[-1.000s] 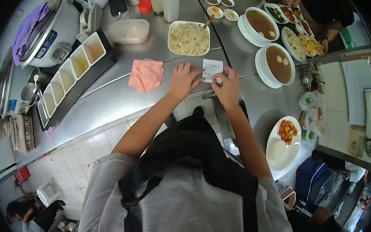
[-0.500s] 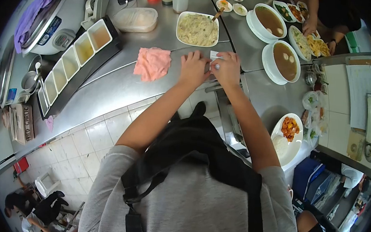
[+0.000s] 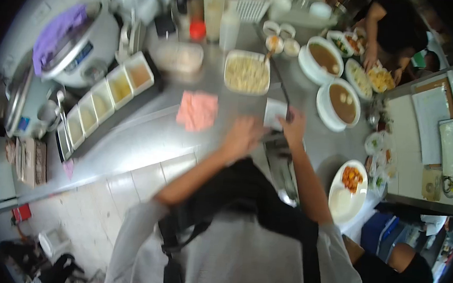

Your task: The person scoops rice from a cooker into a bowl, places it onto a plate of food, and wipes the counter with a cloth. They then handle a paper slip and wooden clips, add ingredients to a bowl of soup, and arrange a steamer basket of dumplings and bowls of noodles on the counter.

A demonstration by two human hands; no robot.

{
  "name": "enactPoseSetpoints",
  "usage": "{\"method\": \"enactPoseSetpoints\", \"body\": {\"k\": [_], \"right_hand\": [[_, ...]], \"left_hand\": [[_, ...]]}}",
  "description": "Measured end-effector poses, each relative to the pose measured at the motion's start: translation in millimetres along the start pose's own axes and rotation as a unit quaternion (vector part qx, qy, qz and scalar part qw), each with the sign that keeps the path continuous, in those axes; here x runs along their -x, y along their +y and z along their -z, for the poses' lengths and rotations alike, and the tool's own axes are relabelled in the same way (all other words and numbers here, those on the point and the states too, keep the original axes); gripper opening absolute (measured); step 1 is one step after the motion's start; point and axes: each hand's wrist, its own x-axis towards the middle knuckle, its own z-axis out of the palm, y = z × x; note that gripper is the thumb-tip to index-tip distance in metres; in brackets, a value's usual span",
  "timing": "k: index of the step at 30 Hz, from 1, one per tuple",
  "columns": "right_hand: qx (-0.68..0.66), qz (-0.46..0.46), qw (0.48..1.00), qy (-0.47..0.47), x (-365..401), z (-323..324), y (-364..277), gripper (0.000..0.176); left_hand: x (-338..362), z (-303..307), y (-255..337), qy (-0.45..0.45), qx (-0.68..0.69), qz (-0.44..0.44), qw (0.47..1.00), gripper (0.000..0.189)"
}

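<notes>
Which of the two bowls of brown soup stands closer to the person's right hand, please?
The front soup bowl, beside the right hand; the other soup bowl sits farther back.

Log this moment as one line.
left hand at counter edge near pink cloth | right hand at white slip | fingers blurred, grip unclear

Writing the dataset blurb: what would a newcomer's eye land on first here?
Mid-frame, the person's left hand and right hand meet at the edge of the steel counter, by a white paper slip; motion blur hides the grip. A pink cloth lies just left. Behind is a rectangular dish of pale rice, and right of it the nearer soup bowl and farther soup bowl.
</notes>
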Motion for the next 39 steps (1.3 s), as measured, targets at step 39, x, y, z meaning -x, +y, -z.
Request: {"method": "enactPoseSetpoints", "body": {"k": [39], "right_hand": [[-0.121, 0.332, 0.917, 0.185, -530.3, 243.1, -284.2, 0.046]], "left_hand": [[191.1, 22.2, -89.5, -0.014, -0.140, 0.452, 0.881, 0.035]]}}
